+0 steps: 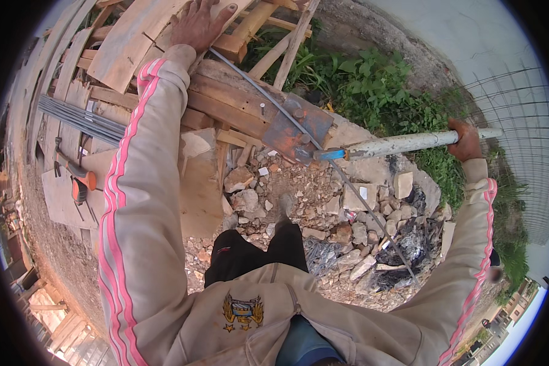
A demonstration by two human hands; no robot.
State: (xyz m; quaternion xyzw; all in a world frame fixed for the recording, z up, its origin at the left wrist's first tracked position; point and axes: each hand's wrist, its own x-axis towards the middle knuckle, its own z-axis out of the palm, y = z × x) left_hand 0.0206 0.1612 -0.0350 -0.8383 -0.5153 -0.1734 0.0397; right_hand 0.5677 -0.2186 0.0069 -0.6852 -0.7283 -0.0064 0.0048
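My left hand [196,23] presses flat on a long thin steel rod [268,97] where it lies over wooden planks [134,36] at the top. The rod runs diagonally down to the right, across a rusty metal plate with pegs [299,131] fixed on a wooden bench, and on over the rubble. My right hand [466,139] grips the far end of a whitish pipe lever with a blue tip [396,144], whose tip meets the rod at the plate.
A bundle of straight steel rods [79,119] and a hammer with an orange handle [73,171] lie on boards at the left. Stone rubble [323,207] and tangled wire [402,250] cover the ground by my foot. Green weeds [384,91] and a wire mesh [518,122] stand at right.
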